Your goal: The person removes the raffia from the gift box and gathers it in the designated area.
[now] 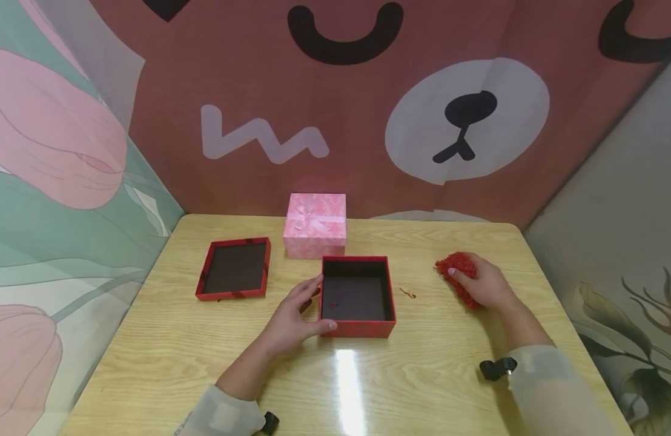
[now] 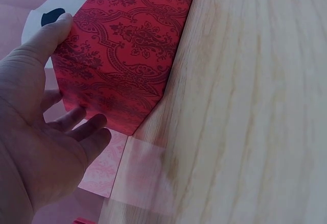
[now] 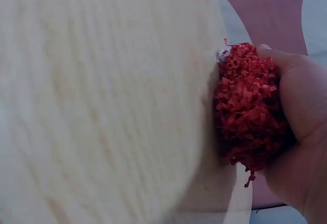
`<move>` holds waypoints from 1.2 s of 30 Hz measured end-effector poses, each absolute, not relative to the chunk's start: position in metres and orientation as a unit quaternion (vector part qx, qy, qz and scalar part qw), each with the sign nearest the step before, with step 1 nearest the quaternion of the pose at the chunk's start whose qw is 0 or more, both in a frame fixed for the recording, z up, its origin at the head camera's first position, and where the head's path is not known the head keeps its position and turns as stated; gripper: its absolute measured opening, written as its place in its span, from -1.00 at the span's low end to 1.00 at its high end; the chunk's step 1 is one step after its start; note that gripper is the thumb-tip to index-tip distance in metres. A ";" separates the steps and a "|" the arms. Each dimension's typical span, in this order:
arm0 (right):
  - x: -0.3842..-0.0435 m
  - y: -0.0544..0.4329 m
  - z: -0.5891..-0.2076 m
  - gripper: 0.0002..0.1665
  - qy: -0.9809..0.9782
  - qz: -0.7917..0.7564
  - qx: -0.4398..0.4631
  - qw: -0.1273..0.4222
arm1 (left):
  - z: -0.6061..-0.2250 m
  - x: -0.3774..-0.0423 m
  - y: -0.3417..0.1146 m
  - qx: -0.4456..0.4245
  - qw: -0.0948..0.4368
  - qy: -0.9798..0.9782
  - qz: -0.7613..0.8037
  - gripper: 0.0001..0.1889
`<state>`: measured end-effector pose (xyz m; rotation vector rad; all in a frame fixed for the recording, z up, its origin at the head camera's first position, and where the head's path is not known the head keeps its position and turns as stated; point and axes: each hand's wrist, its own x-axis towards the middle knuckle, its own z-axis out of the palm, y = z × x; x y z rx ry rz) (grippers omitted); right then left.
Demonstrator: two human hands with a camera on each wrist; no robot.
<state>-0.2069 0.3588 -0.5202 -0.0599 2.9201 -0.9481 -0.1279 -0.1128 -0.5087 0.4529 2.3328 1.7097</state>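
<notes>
An open red box [image 1: 357, 328] with a dark patterned outside and black inside stands mid-table. My left hand [image 1: 292, 321] is at its left side; the thumb lies against the near left corner and the index fingertip reaches the left rim. In the left wrist view, the other fingers are loosely bent beside the red box [image 2: 122, 50]. Over on the right, my right hand [image 1: 485, 281] grips a clump of red crinkled shredded paper [image 1: 458, 269] on the table. The right wrist view shows the shredded paper [image 3: 250, 101] bunched against the palm, with a small white bit beside it.
The red lid [image 1: 234, 295] lies inside-up at the left, its black inside showing. Behind the red box is a closed pink gift box [image 1: 316, 227] with a ribbon bow. A stray red paper strand [image 1: 407, 293] lies on the wooden table [image 1: 428, 369]. Fabric-covered walls border the table.
</notes>
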 end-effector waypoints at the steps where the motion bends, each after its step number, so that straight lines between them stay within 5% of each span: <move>1: -0.206 0.358 -0.521 -0.09 0.951 -0.306 -0.022 0.034 | -0.509 -0.128 -0.113 0.154 0.107 0.792 0.582 0.03; 36: -0.192 0.352 -0.502 0.05 0.941 -0.336 -0.028 -0.023 | -0.505 -0.127 -0.113 0.157 0.112 0.791 0.581 0.05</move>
